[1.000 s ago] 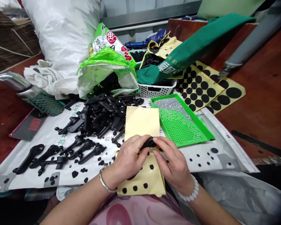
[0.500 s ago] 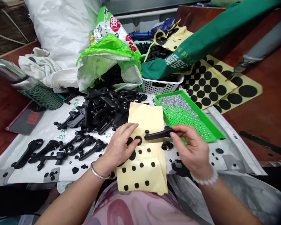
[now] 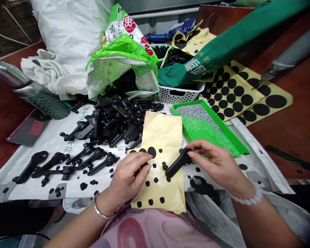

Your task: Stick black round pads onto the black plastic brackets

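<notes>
My right hand (image 3: pixel 212 163) grips a black plastic arm (image 3: pixel 177 163) by its wider end, between thumb and fingertips. The arm slants down to the left, just above a yellow backing sheet (image 3: pixel 162 129) with black dots stuck on it. Over the left edge of this sheet is my left hand (image 3: pixel 130 174), its thumb and forefinger apart beside a large black dot (image 3: pixel 152 152). Black pads partly show behind the left fingers. Several similar arms (image 3: pixel 32 167) lie in a row at the left, in front of a heap (image 3: pixel 116 119) of them.
A green tray (image 3: pixel 237 150) with small metal pieces stands at the right. Behind are an open bag (image 3: pixel 122 60), a white basket (image 3: pixel 181 95) and dotted yellow sheets (image 3: pixel 229 93). An electric screwdriver (image 3: pixel 286 62) hangs at upper right. A metal flask (image 3: pixel 41 100) lies at left.
My right hand has tilted the arm, so its narrow end has swung down. My left thumb and forefinger have come closer together over the sheet. The round black part below the arm no longer shows.
</notes>
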Demonstrator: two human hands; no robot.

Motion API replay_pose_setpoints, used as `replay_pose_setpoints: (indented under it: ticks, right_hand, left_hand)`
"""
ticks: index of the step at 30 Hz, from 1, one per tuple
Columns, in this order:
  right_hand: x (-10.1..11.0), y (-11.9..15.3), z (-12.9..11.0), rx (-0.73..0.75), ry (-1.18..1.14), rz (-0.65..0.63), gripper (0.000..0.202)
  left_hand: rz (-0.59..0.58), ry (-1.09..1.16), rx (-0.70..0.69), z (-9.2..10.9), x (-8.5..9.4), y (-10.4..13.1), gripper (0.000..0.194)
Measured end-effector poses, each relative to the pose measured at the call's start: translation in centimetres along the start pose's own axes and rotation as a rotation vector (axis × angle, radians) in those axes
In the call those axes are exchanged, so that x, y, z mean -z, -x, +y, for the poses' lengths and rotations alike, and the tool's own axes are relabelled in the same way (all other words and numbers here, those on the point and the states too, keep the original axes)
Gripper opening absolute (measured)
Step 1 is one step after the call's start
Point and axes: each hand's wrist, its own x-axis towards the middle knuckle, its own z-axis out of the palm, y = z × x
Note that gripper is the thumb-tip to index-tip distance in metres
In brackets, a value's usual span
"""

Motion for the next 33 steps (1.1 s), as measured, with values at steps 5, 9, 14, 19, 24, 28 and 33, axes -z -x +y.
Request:
replay_pose_setpoints:
  ticks: [5, 9, 14, 19, 24, 28, 33]
  right_hand:
    - [1.7, -2.2, -0.2, 0.084, 0.102, -0.175, 0.012]
    - [2.0, -4.2, 0.9, 0.293, 0.443, -0.202, 0.015]
    - [0.1, -5.3, 0.4, 0.481, 0.867, -0.003, 0.024]
    - [-3.6, -3.6, -2.8, 0.618, 0.633, 0.022, 0.018]
    - [-7.9, -0.5, -5.3, 0.662, 0.323, -0.156, 0.017]
    - [-9.6, 0.7, -6.2, 0.650, 0.121, -0.131, 0.016]
    - [-10.9, 0.8, -7.6, 0.625, -0.039, -0.033, 0.016]
  left_hand:
    - [-0.062, 0.110, 0.090, 0.6, -0.7, -0.2, 0.020]
    - [-0.014, 0.163, 0.171, 0.4, 0.0, -0.6, 0.015]
    - [0.128, -0.018, 0.174, -0.9, 1.5, -0.4, 0.017]
    - [0.188, 0.022, 0.292, -2.0, 2.1, 0.5, 0.016]
    - [0.292, 0.486, 0.636, -1.9, 1.9, 0.0, 0.018]
    - [0.383, 0.783, 0.699, -1.9, 1.8, -0.9, 0.018]
    - [0.379, 0.922, 0.747, -1.5, 1.2, -1.3, 0.018]
